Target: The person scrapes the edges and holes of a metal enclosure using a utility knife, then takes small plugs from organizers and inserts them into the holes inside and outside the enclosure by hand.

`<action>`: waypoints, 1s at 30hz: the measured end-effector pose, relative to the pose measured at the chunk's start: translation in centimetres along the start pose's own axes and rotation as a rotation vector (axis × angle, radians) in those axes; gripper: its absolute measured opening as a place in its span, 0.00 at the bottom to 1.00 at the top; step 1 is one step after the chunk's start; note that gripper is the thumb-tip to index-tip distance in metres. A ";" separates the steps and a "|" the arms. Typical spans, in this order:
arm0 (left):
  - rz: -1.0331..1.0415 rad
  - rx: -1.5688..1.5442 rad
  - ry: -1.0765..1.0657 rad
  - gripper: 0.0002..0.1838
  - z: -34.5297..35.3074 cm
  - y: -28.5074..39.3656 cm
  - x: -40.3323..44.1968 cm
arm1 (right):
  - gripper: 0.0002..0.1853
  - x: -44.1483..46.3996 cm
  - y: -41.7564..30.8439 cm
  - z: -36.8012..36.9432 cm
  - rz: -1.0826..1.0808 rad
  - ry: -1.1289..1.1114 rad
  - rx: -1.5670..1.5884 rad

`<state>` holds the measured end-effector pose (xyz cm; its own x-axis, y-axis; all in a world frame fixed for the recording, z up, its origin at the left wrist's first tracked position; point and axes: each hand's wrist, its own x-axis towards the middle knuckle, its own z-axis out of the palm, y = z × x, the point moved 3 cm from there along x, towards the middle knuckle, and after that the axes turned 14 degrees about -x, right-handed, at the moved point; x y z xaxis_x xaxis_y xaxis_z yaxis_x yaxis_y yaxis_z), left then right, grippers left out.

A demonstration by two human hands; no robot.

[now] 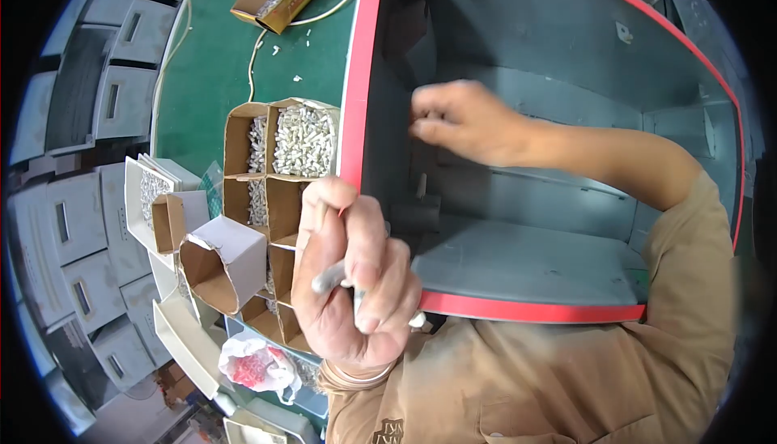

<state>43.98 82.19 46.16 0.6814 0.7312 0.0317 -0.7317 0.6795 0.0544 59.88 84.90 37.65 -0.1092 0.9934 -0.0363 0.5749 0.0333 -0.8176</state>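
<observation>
Small grey and white pieces (328,279) sit in the curled left hand (353,282); the red-rimmed grey box (526,309) lies open beside it.

Brt ctr, blk fisheye edges

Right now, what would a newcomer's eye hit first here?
Probably the big grey box with its bright red rim, filling the upper right, the blurred right hand at its opening. Next, the left hand, front and centre, fingers curled around small pale pieces. Then, left of the box, the divided cardboard carton, its far right-hand compartment heaped with small white parts.
</observation>
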 end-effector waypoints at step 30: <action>-0.270 0.152 -0.025 0.01 0.7 -6.3 -0.6 | 0.03 -26.2 11.7 -13.8 1.034 -0.306 -0.196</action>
<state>48.20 77.47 46.47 0.8524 0.5224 0.0205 -0.5143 0.8309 0.2125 80.65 60.76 36.95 0.3189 0.4831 -0.8154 0.6209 -0.7565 -0.2054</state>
